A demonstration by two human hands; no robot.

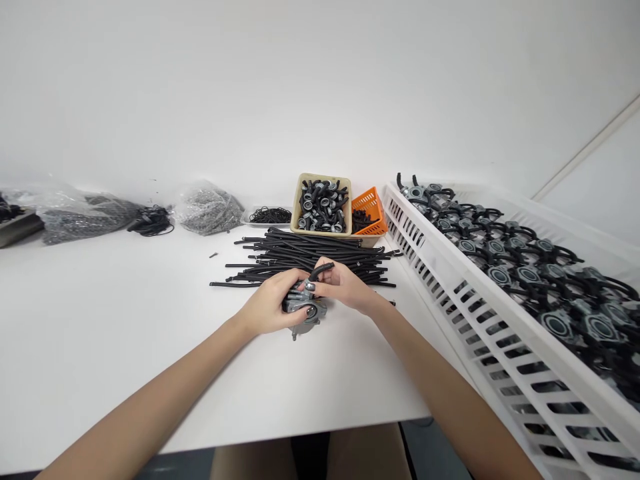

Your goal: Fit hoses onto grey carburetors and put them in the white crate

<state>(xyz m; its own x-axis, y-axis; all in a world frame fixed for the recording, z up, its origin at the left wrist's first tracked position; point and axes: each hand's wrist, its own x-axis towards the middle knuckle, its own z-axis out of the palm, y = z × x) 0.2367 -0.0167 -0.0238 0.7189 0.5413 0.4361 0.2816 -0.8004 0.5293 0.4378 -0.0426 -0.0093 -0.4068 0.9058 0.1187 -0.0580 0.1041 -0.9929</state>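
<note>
My left hand [273, 301] is wrapped round a grey metal carburetor [314, 319], thumb across its front, just above the white table. A short bent black rubber hose [323, 269] sticks up from the carburetor's top. My right hand [347, 287] pinches this hose near its lower end, with thumb and fingers closed. Exactly how the hose meets the carburetor is hidden by the fingers. Right behind both hands lies a wide pile of straight black hoses [280, 257].
A white slotted crate [430, 267] full of carburetors with hoses stands along the right. At the back are a cream basket [320, 233] of hose fittings, an orange basket [379, 210], a tray [249, 219] of black rings and plastic bags [207, 207] of small parts.
</note>
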